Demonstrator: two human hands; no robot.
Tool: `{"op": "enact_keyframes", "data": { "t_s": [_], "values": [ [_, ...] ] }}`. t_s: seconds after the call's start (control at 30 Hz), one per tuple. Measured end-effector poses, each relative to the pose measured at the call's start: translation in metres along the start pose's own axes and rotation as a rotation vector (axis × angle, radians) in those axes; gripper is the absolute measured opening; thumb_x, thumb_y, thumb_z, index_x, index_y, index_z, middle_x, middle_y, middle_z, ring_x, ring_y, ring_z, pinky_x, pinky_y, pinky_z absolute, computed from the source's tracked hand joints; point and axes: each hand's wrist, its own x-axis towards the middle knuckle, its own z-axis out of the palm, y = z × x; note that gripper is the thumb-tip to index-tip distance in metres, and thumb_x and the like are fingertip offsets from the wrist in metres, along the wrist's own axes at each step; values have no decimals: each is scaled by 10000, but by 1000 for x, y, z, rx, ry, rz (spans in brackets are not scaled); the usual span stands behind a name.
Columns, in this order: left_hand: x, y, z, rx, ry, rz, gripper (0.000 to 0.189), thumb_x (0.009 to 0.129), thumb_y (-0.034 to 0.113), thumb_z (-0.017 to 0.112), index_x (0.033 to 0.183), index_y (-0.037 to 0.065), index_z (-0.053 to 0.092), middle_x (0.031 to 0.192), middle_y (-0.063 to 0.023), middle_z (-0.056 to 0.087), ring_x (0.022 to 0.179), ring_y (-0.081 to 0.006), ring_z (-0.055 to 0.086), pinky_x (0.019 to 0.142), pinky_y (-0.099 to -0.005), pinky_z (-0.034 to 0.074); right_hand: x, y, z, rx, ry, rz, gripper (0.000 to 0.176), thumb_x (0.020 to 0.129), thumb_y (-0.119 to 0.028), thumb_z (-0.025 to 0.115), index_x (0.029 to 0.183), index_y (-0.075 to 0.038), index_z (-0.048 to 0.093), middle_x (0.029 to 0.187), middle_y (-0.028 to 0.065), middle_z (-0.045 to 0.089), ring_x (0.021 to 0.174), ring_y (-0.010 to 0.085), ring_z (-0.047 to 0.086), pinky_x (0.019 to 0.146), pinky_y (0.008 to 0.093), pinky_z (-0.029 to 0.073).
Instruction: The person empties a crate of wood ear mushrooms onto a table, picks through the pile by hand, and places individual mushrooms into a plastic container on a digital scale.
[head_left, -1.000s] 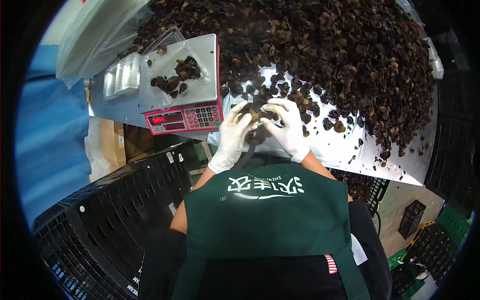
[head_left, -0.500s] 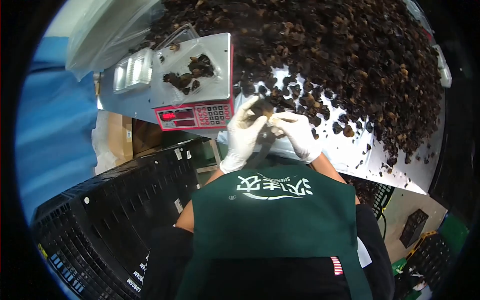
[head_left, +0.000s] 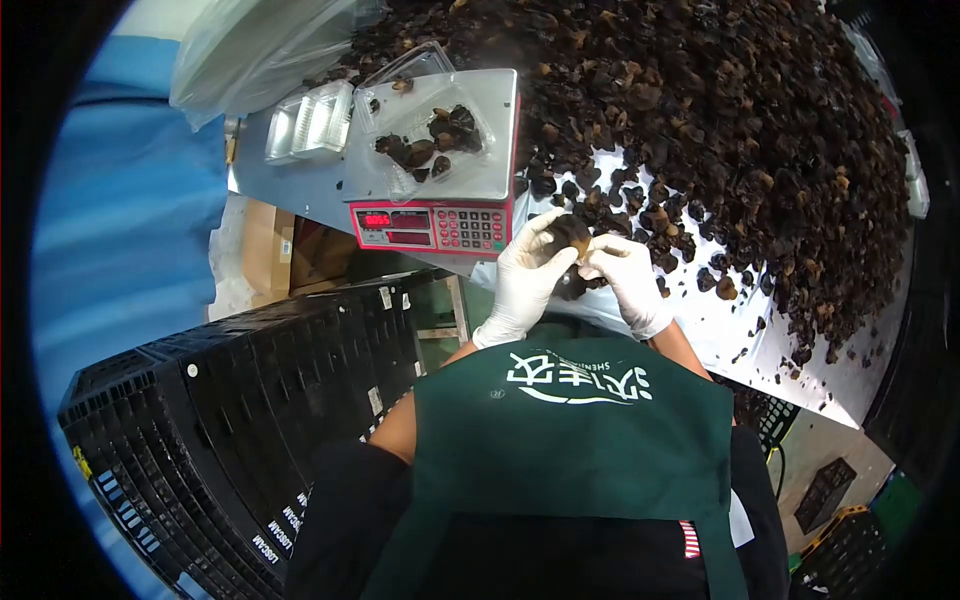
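Observation:
My left hand [head_left: 530, 275], in a white glove, grips a dark brown fungus piece [head_left: 568, 236] between thumb and fingers. My right hand [head_left: 627, 280], gloved as well, pinches the right edge of the same piece. Both hands are above the near edge of the pile of dark fungus [head_left: 700, 110]. Left of them, a red scale [head_left: 433, 226] with a metal plate bears a clear plastic tray [head_left: 460, 165] with several fungus pieces inside. Red digits glow on its display.
Clear plastic boxes [head_left: 310, 122] and a plastic bag [head_left: 255, 50] lie left of the scale. Black crates [head_left: 270, 385] stand below at the left, near a cardboard box [head_left: 268, 245]. A blue curtain [head_left: 145, 200] hangs at the far left.
The view has shifted, so the scale and hands appear farther right. The fungus piece is still between my hands, now showing a lighter edge.

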Motion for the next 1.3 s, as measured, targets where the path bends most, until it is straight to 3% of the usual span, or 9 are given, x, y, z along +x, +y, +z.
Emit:
{"op": "enact_keyframes", "data": {
  "t_s": [0.23,0.37,0.6,0.77,0.83,0.9,1.03,1.1,1.3],
  "values": [
    [13,3,-20,-378,-23,-191,456,889,-20,613,1318,4,460,1145,-109,613,1017,-173,619,837,-315,556,-1,-7,-1,28,-137,-13,134,855,-83,562,902,6,651,798,53,653,747,109,630,639,225,488],
    [49,48,-46,17,100,132,468,871,-27,622,1315,-5,477,1132,-102,613,1006,-175,614,897,-299,510,-9,-2,-23,-57,-212,-42,112,841,-66,597,893,15,655,819,65,653,757,133,610,734,271,492],
    [112,98,-134,865,233,289,558,816,197,723,1330,89,533,1086,-126,621,942,-169,590,867,-323,467,-54,-4,-114,-184,128,-61,139,857,-58,550,883,16,665,828,50,639,753,111,580,723,255,475],
    [178,123,-214,1050,429,652,288,844,145,663,1117,57,653,915,-75,661,839,-150,599,803,-298,479,-101,-6,-207,-101,527,-130,163,864,-87,560,937,28,650,939,73,626,801,142,584,734,253,478],
    [205,127,-241,1131,458,607,248,832,114,637,1071,52,666,870,-105,677,794,-193,632,781,-318,501,-120,6,-243,-582,795,-220,190,885,-138,582,987,10,643,902,73,628,794,166,574,753,291,483],
    [230,122,-263,1356,373,661,274,802,130,652,1068,68,675,864,-132,685,757,-261,652,738,-343,517,-144,8,-268,280,940,-268,248,897,-188,595,1061,-3,616,988,95,616,852,195,574,828,328,487],
    [253,116,-262,1936,304,448,297,743,276,727,1008,143,714,906,-134,695,886,-291,633,813,-398,485,-244,76,-408,714,1223,-573,349,936,-265,538,1168,-5,541,1177,129,552,1029,240,565,950,370,466],
    [260,115,-260,1909,313,398,255,726,301,737,940,163,725,891,-118,698,958,-295,608,861,-410,461,-288,88,-406,766,1566,-614,333,954,-247,488,1190,-16,532,1136,103,593,1015,218,581,915,382,483],
    [273,115,-262,1752,246,266,214,695,290,752,855,153,709,897,-66,702,925,-300,603,810,-419,458,-330,154,-410,812,1678,-650,342,947,-205,484,1255,-63,528,1187,61,601,1050,197,585,888,376,481]
  ]
}}
